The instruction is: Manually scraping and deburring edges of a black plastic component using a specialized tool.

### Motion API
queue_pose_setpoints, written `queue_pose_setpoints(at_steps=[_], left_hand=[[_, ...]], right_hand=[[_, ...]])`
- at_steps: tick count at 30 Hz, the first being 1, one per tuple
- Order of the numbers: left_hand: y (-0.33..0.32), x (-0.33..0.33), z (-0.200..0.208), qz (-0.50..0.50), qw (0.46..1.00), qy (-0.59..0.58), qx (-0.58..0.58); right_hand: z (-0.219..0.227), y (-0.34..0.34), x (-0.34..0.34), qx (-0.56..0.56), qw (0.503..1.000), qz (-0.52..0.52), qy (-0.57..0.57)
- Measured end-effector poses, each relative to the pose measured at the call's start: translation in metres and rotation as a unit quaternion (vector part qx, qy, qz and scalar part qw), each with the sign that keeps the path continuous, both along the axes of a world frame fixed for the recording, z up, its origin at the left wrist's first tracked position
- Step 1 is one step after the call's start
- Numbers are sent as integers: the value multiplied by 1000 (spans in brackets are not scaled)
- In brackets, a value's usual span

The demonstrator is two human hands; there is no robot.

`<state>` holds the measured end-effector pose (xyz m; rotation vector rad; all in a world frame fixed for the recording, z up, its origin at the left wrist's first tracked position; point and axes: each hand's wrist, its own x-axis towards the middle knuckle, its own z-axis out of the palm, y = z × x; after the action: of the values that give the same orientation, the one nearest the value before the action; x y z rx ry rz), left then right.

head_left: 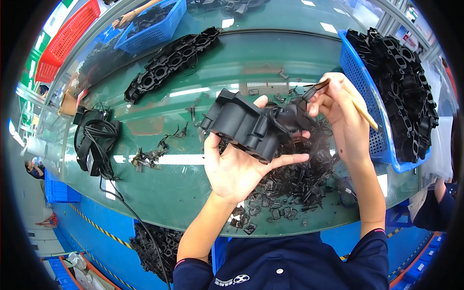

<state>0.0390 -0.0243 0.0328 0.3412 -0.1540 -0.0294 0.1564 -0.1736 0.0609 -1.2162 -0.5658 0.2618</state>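
Observation:
My left hand (232, 176) supports a black moulded plastic part (237, 121) from below, its fingers spread around the part's sides. The part has wide rounded channels and is held tilted above the table. At its right end is my right hand (344, 118), closed around a slim tool with a pale yellow handle (366, 116). A thin dark piece (316, 90) extends from the right fingertips toward the part; whether it is the tool's tip or a plastic strip, I cannot tell. Under both hands lies a heap of black plastic scraps (304, 186).
A blue basket (369, 101) of black parts stands at right. Another long black part (169, 63) lies at the back. At left sits a coiled black cable (99, 133), trailing off the green table (164, 193). A co-worker's hand (125, 19) shows near a far blue basket (157, 31).

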Motion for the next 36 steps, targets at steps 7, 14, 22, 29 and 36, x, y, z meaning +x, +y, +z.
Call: queue_pose_setpoints(at_steps=[7, 14, 22, 29, 36], left_hand=[[0, -4, -5, 75, 992, 98, 26], [-8, -5, -9, 146, 968, 99, 181], [-7, -7, -6, 185, 950, 133, 213], [-9, -7, -7, 194, 947, 123, 226], [-10, -11, -11, 231, 918, 136, 291]], right_hand=[[4, -1, -16, -113, 927, -115, -338], [-11, 17, -46, -73, 937, -100, -325], [-8, 14, -49, -100, 933, -20, -344], [-7, 15, -48, -135, 890, -50, -432], [-17, 21, -40, -144, 773, -98, -610]])
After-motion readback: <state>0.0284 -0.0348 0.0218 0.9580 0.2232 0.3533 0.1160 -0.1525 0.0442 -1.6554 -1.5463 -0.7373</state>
